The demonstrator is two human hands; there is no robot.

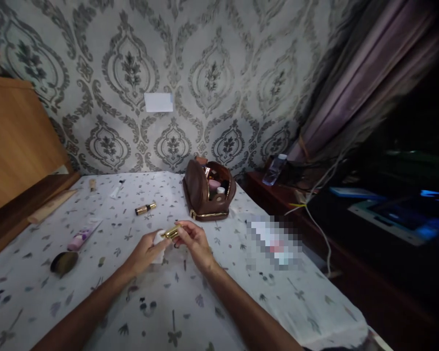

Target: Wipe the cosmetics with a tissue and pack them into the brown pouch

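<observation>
A small gold tube (171,232) is held between both hands above the patterned cloth. My left hand (146,249) is closed round a white tissue (158,240) and the tube's left end. With thumb and fingers pinched together, my right hand (195,241) grips the tube's right end. Beyond the hands, a brown cosmetic bag (199,187) stands unzipped with several items inside. A gold and black tube (145,209) lies on the cloth to the left of the bag.
On the cloth (124,302) at left are a purple and white tube (83,235), a dark round object (64,263) and a small white tube (116,189). A clear bottle (274,169) stands at the right near a white cable (325,236). Something pixelated lies at right.
</observation>
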